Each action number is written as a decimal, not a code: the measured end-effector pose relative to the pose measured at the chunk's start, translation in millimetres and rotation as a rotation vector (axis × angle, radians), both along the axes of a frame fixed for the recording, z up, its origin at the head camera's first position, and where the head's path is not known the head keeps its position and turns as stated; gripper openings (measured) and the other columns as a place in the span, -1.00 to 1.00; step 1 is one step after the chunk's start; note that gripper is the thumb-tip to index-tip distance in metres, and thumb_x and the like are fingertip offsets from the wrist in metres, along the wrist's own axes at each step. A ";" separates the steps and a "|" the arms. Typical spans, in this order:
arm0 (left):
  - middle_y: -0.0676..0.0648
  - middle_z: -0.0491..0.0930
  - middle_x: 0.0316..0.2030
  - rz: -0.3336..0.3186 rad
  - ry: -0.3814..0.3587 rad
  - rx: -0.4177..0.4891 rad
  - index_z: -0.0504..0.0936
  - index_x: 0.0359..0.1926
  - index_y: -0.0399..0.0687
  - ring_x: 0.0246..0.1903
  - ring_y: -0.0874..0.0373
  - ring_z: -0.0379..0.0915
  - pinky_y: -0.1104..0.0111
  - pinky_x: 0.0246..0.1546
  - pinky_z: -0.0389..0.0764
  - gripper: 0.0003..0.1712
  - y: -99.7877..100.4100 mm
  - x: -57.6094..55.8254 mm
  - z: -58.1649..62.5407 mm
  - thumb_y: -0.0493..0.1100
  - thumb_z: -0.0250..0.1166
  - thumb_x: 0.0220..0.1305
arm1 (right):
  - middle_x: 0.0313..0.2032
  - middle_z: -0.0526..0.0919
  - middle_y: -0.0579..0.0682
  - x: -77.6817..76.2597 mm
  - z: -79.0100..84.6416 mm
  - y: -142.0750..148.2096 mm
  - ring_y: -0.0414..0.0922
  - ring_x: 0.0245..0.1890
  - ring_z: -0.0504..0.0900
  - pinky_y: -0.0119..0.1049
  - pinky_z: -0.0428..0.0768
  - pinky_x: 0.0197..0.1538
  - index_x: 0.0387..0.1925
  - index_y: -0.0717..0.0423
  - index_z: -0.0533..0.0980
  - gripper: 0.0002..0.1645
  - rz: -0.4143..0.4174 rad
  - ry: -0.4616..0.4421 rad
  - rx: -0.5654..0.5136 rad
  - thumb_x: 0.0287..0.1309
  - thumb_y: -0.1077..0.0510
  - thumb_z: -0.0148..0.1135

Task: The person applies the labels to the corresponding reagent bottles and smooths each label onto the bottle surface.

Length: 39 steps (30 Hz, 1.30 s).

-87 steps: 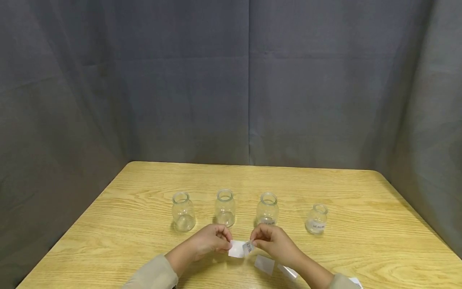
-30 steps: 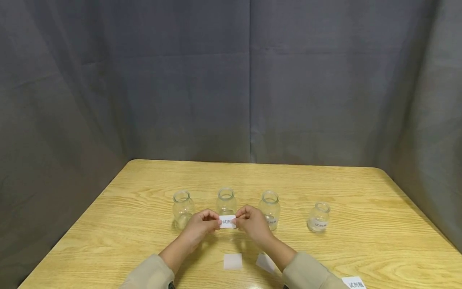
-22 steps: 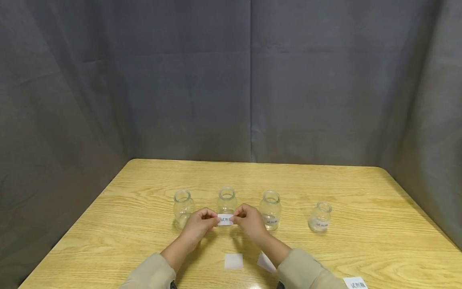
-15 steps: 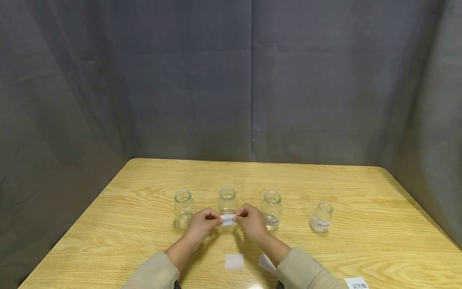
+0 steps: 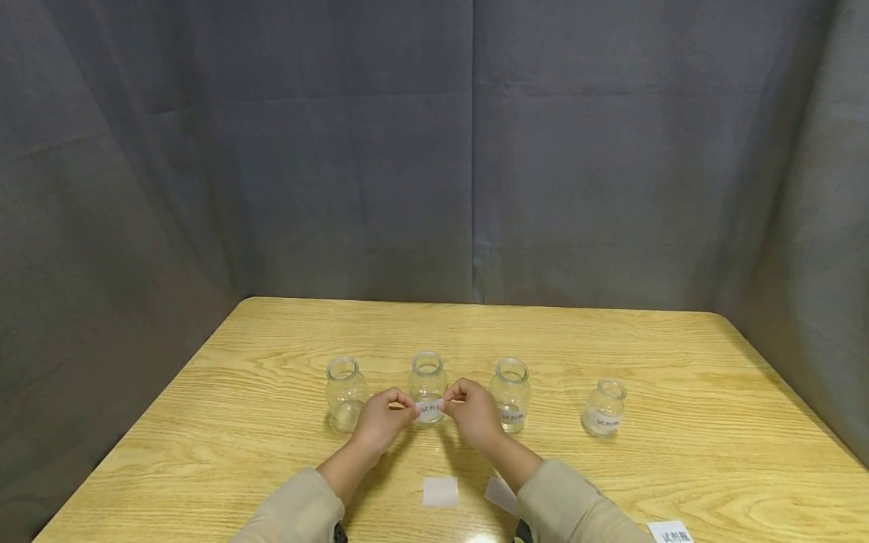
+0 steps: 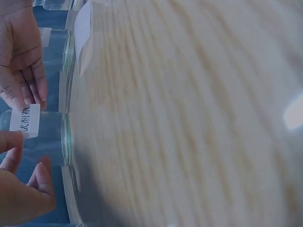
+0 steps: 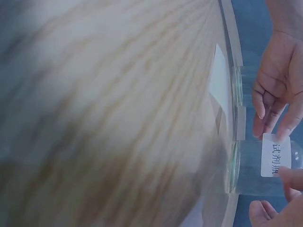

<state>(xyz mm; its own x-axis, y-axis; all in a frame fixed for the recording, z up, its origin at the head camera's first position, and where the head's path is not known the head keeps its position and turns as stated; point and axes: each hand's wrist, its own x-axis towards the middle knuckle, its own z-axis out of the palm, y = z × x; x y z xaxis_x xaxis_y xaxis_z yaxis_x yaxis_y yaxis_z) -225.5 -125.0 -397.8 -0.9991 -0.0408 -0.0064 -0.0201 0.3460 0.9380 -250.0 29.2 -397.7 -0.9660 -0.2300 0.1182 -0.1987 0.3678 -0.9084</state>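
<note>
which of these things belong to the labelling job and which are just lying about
Likely in the job:
held label, with left hand and right hand at its ends
jar behind it
bare jar, far left
two labelled jars
loose printed label, lower right

Probably just lying about:
blank slip in the middle
tilted blank slip beside it

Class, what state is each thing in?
Held label, print outward
Left hand, holding its left end
Right hand, holding its right end
Leftmost jar, upright, lidless, no label visible
Second jar, upright, lidless, behind held label
Third jar, upright, lidless, labelled
Small jar, upright, lidless, labelled
Loose label, print up
Two slips, no print showing
</note>
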 end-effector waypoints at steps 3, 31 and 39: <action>-0.24 0.41 -0.10 0.000 0.006 0.000 0.46 -0.43 -0.24 -0.39 0.12 0.35 0.40 -0.48 0.35 -0.89 0.2 -0.7 -0.7 -0.25 0.19 0.09 | -0.16 0.50 0.19 -0.9 -0.5 -0.4 0.18 -0.07 0.38 -0.02 0.44 -0.13 -0.47 0.26 0.42 -0.92 -0.011 -0.005 0.002 -0.02 0.30 0.15; -0.07 0.45 -0.36 0.016 0.072 -0.054 0.43 -0.43 -0.26 -0.37 0.12 0.36 0.37 -0.38 0.45 -0.76 -3.3 -6.8 1.1 -0.21 0.30 -0.04 | -0.22 0.48 0.18 -5.9 1.1 -1.2 0.09 -0.17 0.46 -0.14 0.48 -0.16 -0.17 0.33 0.32 -0.55 -0.011 0.053 0.069 -0.14 0.27 0.26; -0.16 0.45 -0.26 -0.012 0.079 -0.096 0.38 -0.08 -0.34 -0.24 0.00 0.41 0.32 -0.31 0.50 -0.44 -4.8 -11.6 2.5 -0.18 0.35 -0.11 | -0.15 0.47 0.27 -7.7 1.4 1.2 0.15 -0.13 0.44 -0.08 0.46 -0.13 0.00 0.37 0.31 -0.40 0.048 0.062 0.086 -0.15 0.27 0.26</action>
<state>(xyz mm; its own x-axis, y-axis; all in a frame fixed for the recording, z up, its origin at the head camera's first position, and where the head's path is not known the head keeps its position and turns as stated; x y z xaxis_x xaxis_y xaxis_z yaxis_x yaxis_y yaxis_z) -237.1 -129.8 -395.3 -0.9968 -0.0254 0.0755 0.0570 0.4341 0.8990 -257.7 30.4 -396.4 -0.9449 -0.2882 0.1556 -0.2734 0.4328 -0.8590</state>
